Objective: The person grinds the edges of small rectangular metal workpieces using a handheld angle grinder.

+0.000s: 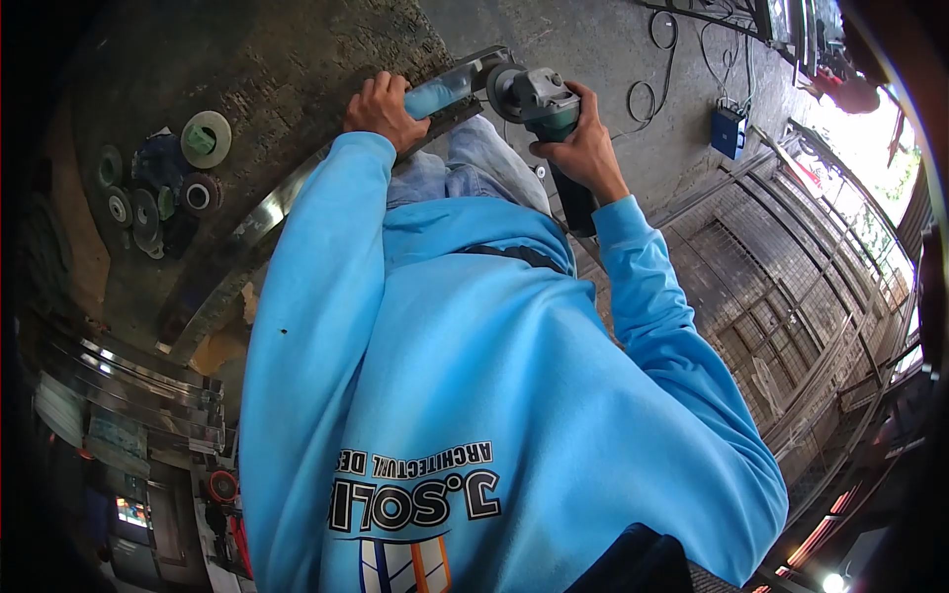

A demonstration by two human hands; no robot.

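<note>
My right hand (588, 148) is wrapped around the body of a green and grey angle grinder (546, 99). The grinder's round disc (504, 92) faces left, right by the end of a shiny metal bar (465, 79). My left hand (381, 111) grips that bar farther along, fingers curled over its edge and thumb towards the grinder. The bar's polished face reflects the blue of my sleeve. It lies along the edge of a dark, worn worktable (326, 49); my left forearm covers part of it.
Several grinding discs (206, 138) and a brush-like wheel (203, 193) lie on the table at left. A blue machine (729, 131) stands on the floor at right, with a looped cable (652, 99) nearby. Metal grid racks (751, 277) line the right side.
</note>
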